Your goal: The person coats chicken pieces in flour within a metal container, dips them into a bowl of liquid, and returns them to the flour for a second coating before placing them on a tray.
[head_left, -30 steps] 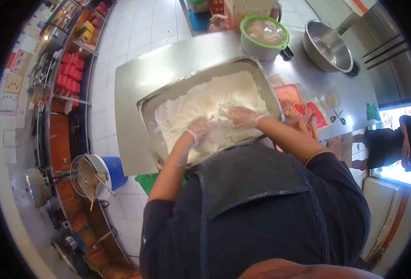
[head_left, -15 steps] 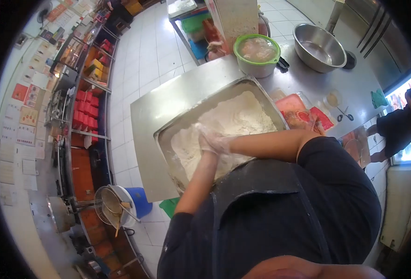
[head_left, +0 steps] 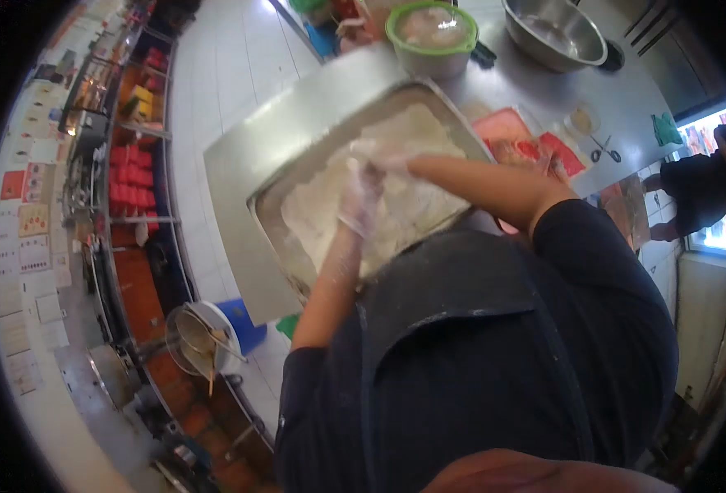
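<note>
A large rectangular metal tray (head_left: 258,197) of white flour (head_left: 309,218) lies on the steel table in front of me. Thin clear plastic gloves cover both my hands, which meet above the flour near the tray's middle. My left hand (head_left: 363,193) is raised upright with its fingers curled in. From the right, my right hand (head_left: 389,158) reaches across and presses against the left one's fingertips. Something pale and floury shows between them, too blurred to name. Both hands look closed.
Behind the tray stands a green-rimmed tub (head_left: 433,37) beside a wide steel bowl (head_left: 556,33). A pink tray (head_left: 501,123), a red package (head_left: 562,154) and scissors (head_left: 605,149) lie to the right. On the floor at left is a bucket (head_left: 239,324) with a strainer. Another person (head_left: 700,193) stands far right.
My hands have lifted from the flour, the left turning upright and the right closing over its fingertips. The camera view has tilted, shifting the table upward and left.
</note>
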Demonstrator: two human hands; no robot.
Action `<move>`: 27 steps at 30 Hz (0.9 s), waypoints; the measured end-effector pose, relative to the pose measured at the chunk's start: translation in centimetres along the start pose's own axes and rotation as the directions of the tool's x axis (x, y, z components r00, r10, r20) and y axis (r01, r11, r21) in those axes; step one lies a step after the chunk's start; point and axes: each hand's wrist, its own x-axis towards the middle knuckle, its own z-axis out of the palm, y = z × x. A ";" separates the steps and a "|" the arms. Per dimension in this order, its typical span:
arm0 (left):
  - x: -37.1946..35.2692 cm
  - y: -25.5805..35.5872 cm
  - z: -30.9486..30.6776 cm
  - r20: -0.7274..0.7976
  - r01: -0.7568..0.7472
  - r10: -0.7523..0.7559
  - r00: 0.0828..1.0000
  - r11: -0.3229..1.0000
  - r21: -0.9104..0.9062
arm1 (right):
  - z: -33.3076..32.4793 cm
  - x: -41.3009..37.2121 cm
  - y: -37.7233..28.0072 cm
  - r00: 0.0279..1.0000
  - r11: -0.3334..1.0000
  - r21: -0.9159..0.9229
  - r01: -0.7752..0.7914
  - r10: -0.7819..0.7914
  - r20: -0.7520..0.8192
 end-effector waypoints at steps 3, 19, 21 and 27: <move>-0.9 1.9 -3.8 -0.208 -0.028 0.070 0.976 0.979 0.200 | -5.4 -0.1 -1.5 0.978 0.928 -0.344 -0.141 0.184 0.096; -3.4 0.6 -8.1 -0.356 0.106 0.058 0.933 0.899 0.424 | -9.6 -4.8 0.5 0.580 0.657 -0.750 -0.075 0.641 0.503; -3.4 0.6 -8.9 -0.359 0.100 0.079 0.930 0.885 0.454 | -9.9 -4.5 1.5 0.496 0.684 -0.719 -0.125 0.671 0.552; -4.4 2.1 -10.2 -0.439 0.084 0.130 0.889 0.895 0.437 | -10.8 -6.6 0.9 0.800 0.754 -0.657 0.002 0.393 0.453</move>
